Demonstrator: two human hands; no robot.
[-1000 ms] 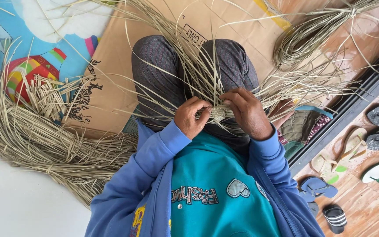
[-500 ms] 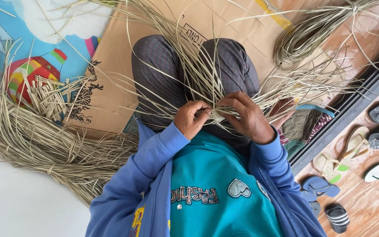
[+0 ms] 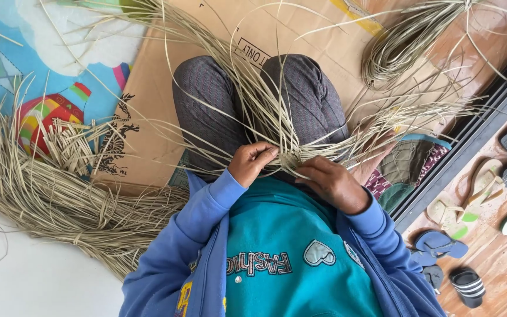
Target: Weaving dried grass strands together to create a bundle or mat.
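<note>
Left hand: I see my left hand (image 3: 252, 164) curled shut in my lap, fingers folded over a few pale strands (image 3: 265, 111) at the spot where they all meet.
Right hand: my right hand (image 3: 331, 183) lies just beside it, fingers bent down onto the same knot of strands; I cannot tell how tightly it pinches them.
Strands: long, thin and straw-coloured, they fan up and outward from between my hands, crossing over both knees and spreading toward the top and right of the view.
Knot: the small woven start (image 3: 291, 160) sits between the two hands, touching both, low over my lap.
Legs: grey trousers (image 3: 206, 111), knees bent apart, with the strands lying across them.
Clothes: a teal shirt (image 3: 283, 235) under an open blue jacket (image 3: 189, 246).
Cardboard: a flattened brown sheet (image 3: 159, 94) lies on the floor under my legs.
Mat: a bright patterned mat (image 3: 24, 64) shows at the upper left, partly under the cardboard.
Heap: a thick pile of loose strands (image 3: 48, 199) curves along the left, near my left elbow, with short cut ends on top.
Coil: a looped bundle (image 3: 394, 53) rests at the upper right, well apart from my hands.
Track: a dark door rail (image 3: 470, 141) runs diagonally on the right.
Sandals: several pairs (image 3: 441, 246) lie on the wooden floor beyond the rail.
</note>
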